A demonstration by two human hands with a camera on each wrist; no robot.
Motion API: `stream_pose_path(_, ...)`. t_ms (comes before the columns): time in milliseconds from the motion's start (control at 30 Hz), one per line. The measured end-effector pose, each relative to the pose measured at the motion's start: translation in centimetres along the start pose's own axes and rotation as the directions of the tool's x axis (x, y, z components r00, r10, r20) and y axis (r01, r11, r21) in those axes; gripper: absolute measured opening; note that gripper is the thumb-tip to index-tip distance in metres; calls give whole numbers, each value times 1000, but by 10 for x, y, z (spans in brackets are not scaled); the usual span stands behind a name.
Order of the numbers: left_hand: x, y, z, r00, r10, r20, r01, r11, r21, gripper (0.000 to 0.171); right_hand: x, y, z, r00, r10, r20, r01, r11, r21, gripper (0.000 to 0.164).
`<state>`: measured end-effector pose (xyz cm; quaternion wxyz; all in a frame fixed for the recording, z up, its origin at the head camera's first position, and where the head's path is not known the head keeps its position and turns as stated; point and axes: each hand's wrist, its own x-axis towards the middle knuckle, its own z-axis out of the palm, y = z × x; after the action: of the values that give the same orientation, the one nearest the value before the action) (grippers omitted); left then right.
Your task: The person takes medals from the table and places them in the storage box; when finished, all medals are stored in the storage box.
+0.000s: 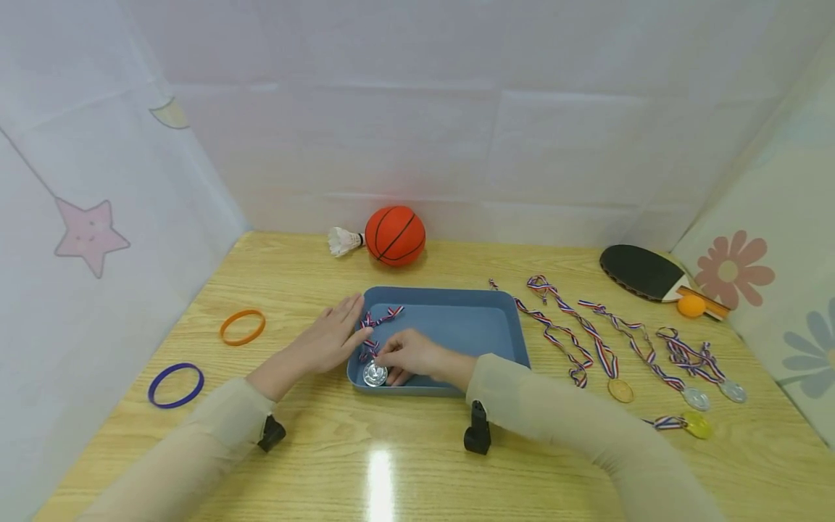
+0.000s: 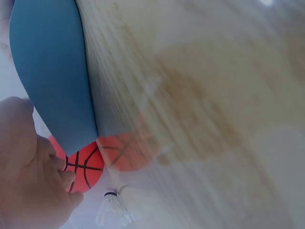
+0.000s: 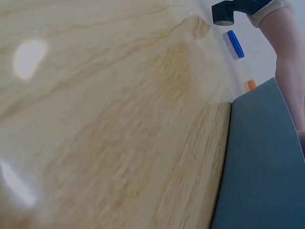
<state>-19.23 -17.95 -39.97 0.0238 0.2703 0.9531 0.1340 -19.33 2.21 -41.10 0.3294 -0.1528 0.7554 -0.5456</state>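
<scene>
Mostly wood-grain counter (image 3: 128, 119) on my right wrist feed, with white glare on the left. Lower right I've got the side of a blue-grey tray (image 3: 262, 167), an orange band (image 3: 249, 85) peeking past its corner, a blue band (image 3: 234, 45) higher up, and a bare forearm (image 3: 286, 47), pale cuff (image 3: 269, 12), black gadget (image 3: 223, 14) beside it.

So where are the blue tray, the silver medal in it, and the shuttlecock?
Blue tray (image 1: 457, 326): head view, bare part of its floor.
Silver medal (image 1: 375, 375): head view, its disc.
Shuttlecock (image 1: 342, 241): head view, its white skirt.
</scene>
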Motion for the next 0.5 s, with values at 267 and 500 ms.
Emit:
stream_pose_path(267,1,-3,7,999,1,-36,0,999,35,61,5,0,9,999,-25,-23,22,993,-117,10)
stream_pose_path(500,3,-3,7,1000,-4,-16,4,999,32,61,7,-2,10,997,-30,-65,18,984,-175,10)
